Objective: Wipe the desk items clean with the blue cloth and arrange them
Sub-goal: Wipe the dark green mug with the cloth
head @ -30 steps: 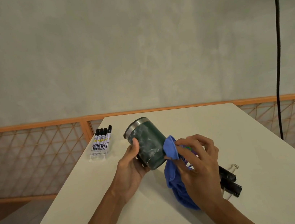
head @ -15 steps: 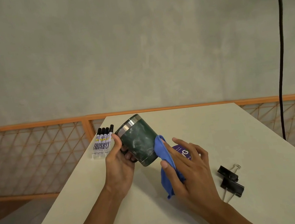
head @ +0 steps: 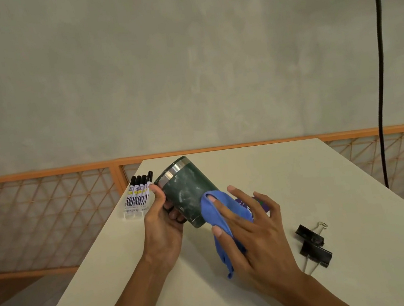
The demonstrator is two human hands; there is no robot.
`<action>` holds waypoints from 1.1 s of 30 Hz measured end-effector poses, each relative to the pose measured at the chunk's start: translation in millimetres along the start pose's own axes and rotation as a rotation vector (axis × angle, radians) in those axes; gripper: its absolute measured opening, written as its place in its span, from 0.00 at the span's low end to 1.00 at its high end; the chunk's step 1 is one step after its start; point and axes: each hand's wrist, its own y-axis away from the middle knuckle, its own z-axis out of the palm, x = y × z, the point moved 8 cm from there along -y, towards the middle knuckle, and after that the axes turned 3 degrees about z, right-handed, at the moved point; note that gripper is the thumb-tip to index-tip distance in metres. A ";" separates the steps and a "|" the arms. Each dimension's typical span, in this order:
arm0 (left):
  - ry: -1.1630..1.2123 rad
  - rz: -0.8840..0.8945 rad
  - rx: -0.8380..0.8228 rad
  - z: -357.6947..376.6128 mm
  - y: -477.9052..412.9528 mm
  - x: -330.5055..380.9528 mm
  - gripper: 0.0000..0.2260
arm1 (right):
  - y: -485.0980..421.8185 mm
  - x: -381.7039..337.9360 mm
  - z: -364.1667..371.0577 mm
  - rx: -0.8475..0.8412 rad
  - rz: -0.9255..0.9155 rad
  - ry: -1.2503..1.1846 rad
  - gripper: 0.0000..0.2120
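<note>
Task looked early-to-mid stage, judging by the layout. The green mug (head: 191, 193) sat centre-left of frame, tilted w/ steel rim toward upper left and held off the desk (head: 330, 186). The left hand (head: 163, 225) grasped it by the handle, thumb up near the rim. The right hand (head: 256, 233), just right of centre, had the blue cloth (head: 218, 218) pinned under thumb and index finger, other fingers spread fairly straight. The cloth's top was pressed on the mug's lower side wall and the rest hung down toward the desk. Whitish smears showed on the mug's body, so wiping it prob. wasn't finished. The marker pack (head: 138, 195) lay at the desk's left edge, just left of the mug. Two binder clips (head: 312, 243) lay at lower right, well apart from the hands. A purple item (head: 259, 200) was mostly hidden behind the right hand's fingers, so no ID. Couldn't tell whether the markers or clips had been wiped. Left, as far as I could judge: finish the mug, do any unwiped items, then arrange everything.
</note>
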 end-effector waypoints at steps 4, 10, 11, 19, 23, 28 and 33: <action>-0.011 -0.007 -0.010 -0.1 0.4 -0.4 0.27 | -5.6 2.4 -4.1 -0.015 0.019 -0.026 0.23; -0.068 -0.003 -0.078 11.9 7.4 -3.0 0.25 | -8.7 12.9 9.0 -0.173 0.223 -0.161 0.28; -0.068 -0.004 -0.072 12.5 7.7 -2.9 0.25 | -9.0 9.5 9.1 -0.194 0.199 -0.160 0.29; -0.107 0.023 -0.109 15.5 8.9 4.9 0.28 | -11.0 1.6 13.9 -0.208 0.096 -0.144 0.26; -0.146 0.015 -0.170 15.9 6.0 -5.6 0.24 | -18.2 9.0 13.9 -0.173 0.209 -0.229 0.26; -0.162 0.048 -0.168 17.3 5.9 -3.2 0.24 | -22.3 -5.9 11.2 -0.191 0.064 -0.108 0.26; -0.143 0.030 -0.101 8.0 2.9 2.3 0.25 | -11.7 0.1 23.9 -0.246 -0.007 -0.020 0.24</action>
